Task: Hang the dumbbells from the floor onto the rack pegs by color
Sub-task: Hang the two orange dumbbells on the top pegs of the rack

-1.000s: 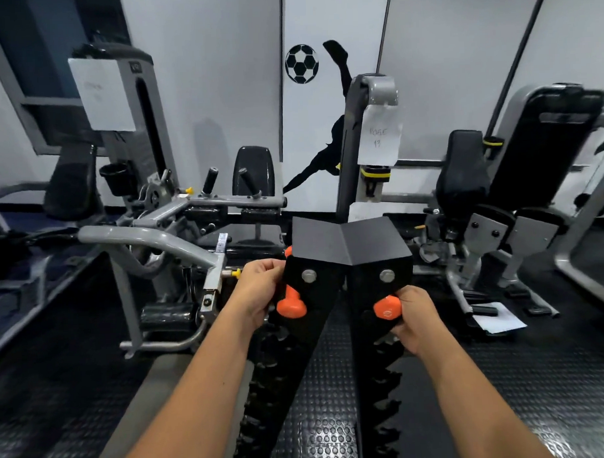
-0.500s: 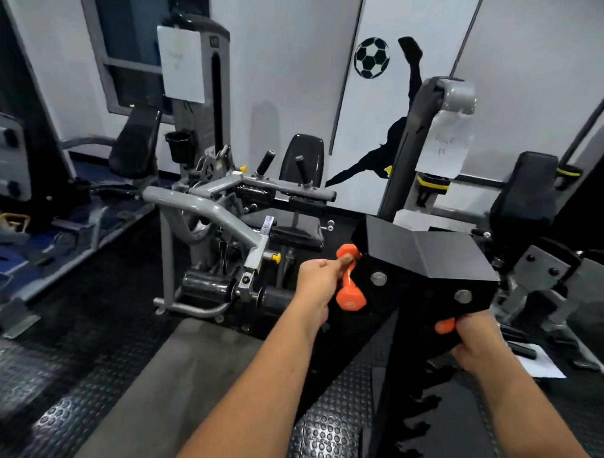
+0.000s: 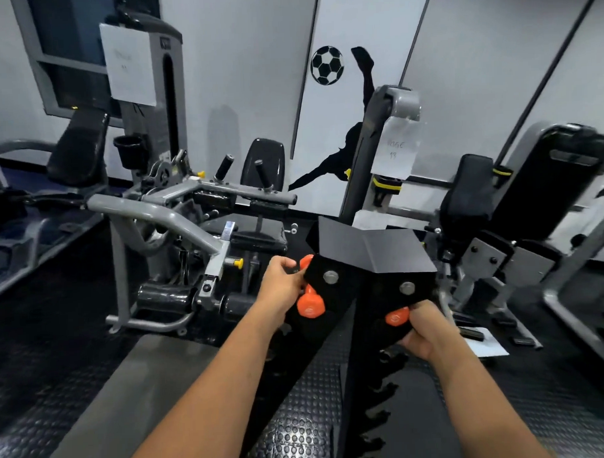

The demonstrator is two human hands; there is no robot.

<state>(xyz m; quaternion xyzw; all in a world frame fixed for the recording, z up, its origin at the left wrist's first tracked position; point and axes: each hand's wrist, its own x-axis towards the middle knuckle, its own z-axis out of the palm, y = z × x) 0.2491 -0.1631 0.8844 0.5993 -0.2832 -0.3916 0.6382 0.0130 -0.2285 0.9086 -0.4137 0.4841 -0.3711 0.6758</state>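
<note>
partly hidden: right dumbbell (behind rack).

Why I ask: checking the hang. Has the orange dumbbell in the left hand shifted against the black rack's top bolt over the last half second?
Yes. The orange dumbbell has come in against the black rack, now below its left bolt.

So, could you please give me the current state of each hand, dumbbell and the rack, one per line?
Left hand: shut on left dumbbell, at the rack's top left side.
Right hand: shut on right dumbbell, at the rack's top right side.
Left dumbbell: orange, held, roughly upright.
Right dumbbell: orange, held, mostly hidden.
Rack: upright; lower pegs in view empty.
</note>
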